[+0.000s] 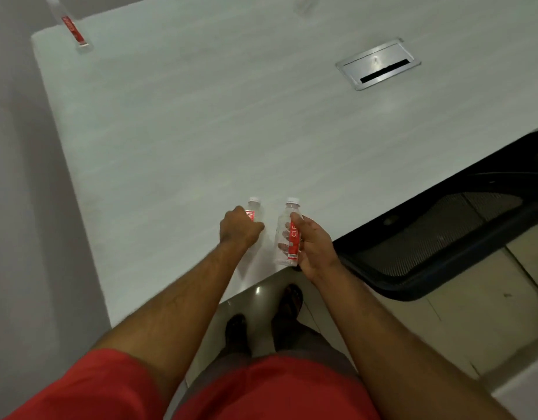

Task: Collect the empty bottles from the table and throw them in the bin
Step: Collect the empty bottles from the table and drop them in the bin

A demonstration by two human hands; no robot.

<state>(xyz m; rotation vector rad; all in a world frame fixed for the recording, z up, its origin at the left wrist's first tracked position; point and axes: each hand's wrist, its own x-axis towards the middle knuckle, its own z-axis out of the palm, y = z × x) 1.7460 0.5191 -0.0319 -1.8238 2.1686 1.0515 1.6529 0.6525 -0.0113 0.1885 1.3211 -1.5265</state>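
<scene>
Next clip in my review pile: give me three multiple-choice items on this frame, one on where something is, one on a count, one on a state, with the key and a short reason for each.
1. Where is the metal cable hatch set in the table?
A. Far right part of the tabletop
B. Near left corner
C. Directly under the hands

2. How many bottles are in view, held or not?
A. Two
B. Four
C. Six

3. What is the right hand doing?
A. Resting flat on the table
B. Hanging open at the person's side
C. Closed around a bottle

Key:
1 A, the hatch sits far and to the right.
2 B, one in the right hand, one in the left hand (bottle), one at the far left corner, one at the top edge.
3 C, its fingers wrap the red label.
</scene>
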